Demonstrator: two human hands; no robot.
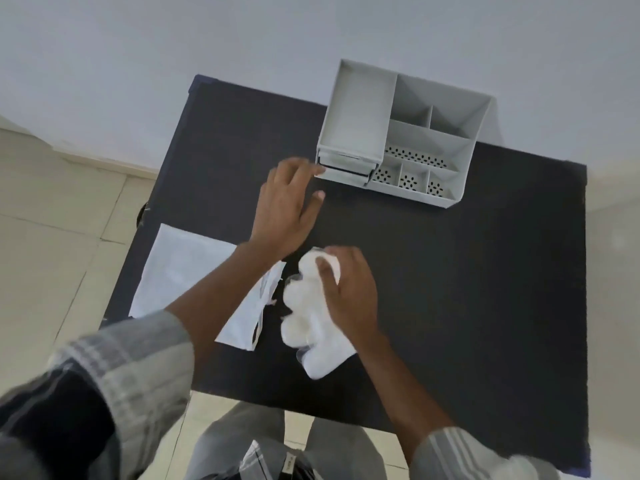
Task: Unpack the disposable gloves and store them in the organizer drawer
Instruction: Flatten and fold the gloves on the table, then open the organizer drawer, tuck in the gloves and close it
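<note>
Scene: A person stands at a dark surface, seen from above, with a grey organizer at its far edge and a bundle of white disposable gloves near the front.

Gloves: The crumpled bundle lies on the surface under the right hand, well apart from the organizer. A flat, torn white packet lies just to its left, partly under the left forearm.

Drawer: The drawer sits low at the organizer's front left corner. It looks barely open, if at all; blur makes this hard to judge.

Left hand: The left hand reaches forward, palm down, wrist straight, fingers spread and empty, their tips at the drawer's front edge. Contact cannot be confirmed.

Right hand: It rests over the top of the bundle, fingers curled loosely around the gloves and thumb laid across them, forearm angling back towards the body.

Step in hand: Opening the drawer while the gloves wait, by all appearances.

Doing it well: The organizer looks light, so a steady, level pull on the drawer front would probably suit better than a tug, which could drag the whole unit forward. Gathering the bundle more tightly first would likely help it fit the shallow drawer in one go.

Risk: Loose gloves may spill from a slack hold during the carry.
</note>
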